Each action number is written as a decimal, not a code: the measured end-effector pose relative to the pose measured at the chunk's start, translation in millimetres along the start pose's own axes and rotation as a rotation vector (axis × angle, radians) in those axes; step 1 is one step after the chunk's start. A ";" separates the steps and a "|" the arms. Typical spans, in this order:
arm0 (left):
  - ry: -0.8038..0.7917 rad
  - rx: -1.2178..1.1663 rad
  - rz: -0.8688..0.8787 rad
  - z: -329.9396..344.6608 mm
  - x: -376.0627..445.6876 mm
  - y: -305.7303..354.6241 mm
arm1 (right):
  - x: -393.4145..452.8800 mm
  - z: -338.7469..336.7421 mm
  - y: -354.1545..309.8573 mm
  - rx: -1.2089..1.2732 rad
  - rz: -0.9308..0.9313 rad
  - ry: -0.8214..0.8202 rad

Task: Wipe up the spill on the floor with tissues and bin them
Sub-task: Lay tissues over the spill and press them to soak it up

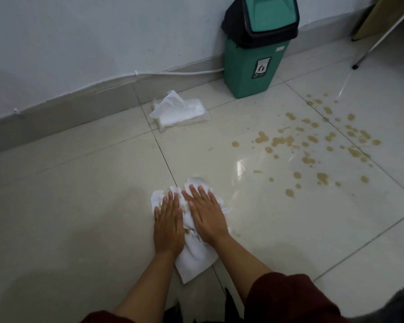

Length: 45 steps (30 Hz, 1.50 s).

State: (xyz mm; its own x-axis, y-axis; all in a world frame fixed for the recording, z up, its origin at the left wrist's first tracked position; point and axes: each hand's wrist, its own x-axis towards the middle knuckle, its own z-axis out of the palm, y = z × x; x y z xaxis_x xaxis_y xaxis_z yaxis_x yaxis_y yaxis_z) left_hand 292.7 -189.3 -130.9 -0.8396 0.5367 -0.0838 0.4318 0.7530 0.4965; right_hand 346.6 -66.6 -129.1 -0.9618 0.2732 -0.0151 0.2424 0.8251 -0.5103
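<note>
Head view, single frame, catalogue of contents. Item one: left hand (168, 226) and right hand (207, 214), both flat and spread, palms pressing down, grasping nothing, side by side on a wad of white tissues (194, 257) lying on the floor (79, 206). The wad shows brown staining between the two hands, so it has taken up some liquid. Item two: spill (313, 145), a scatter of tan-brown drops and small puddles on the glossy tiles, lying ahead and to the right of the hands, well apart from the wad. Judgement: wiping has begun but most of the spill remains; nothing has been binned yet as far as can be seen. Item three: tissue pack (184, 113), clear wrapper, one sheet standing out of its opening, on the floor near the skirting board; no brand readable. Item four: green swing-lid bin (254, 59) with dark collar, upright against the wall, beyond the spill. Its front label bears a litter-disposal pictogram; the text beneath is too small to read.
</note>
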 end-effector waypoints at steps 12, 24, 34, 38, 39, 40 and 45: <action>-0.017 0.042 0.058 19.4 -28.8 30.8 | -66.1 -6.0 13.9 0.114 0.187 0.148; -0.014 -0.223 0.187 37.8 -48.6 72.0 | -120.9 -15.1 25.6 0.184 0.303 0.318; 0.115 -0.805 -0.112 15.1 -30.2 68.4 | -90.6 2.1 -6.1 -0.092 0.454 0.208; 0.197 -0.885 -0.153 11.4 -19.2 64.7 | -64.7 5.7 -9.5 -0.079 0.435 0.204; 0.216 -0.892 -0.161 11.8 -15.8 61.9 | -60.9 7.3 -8.9 -0.085 0.427 0.211; 0.235 -0.896 -0.167 12.0 -13.3 60.0 | -59.0 8.1 -8.2 -0.095 0.424 0.223; 0.313 -0.908 -0.182 8.1 -1.0 54.5 | -39.8 10.3 -6.2 -0.100 0.403 0.230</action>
State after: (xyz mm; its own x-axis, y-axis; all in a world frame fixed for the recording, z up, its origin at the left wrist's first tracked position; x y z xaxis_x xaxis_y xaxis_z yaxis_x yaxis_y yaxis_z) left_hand 319.7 -145.7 -110.8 -0.9745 0.2173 -0.0567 -0.0207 0.1645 0.9862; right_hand 382.1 -87.6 -134.2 -0.7382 0.6746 0.0020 0.6125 0.6714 -0.4172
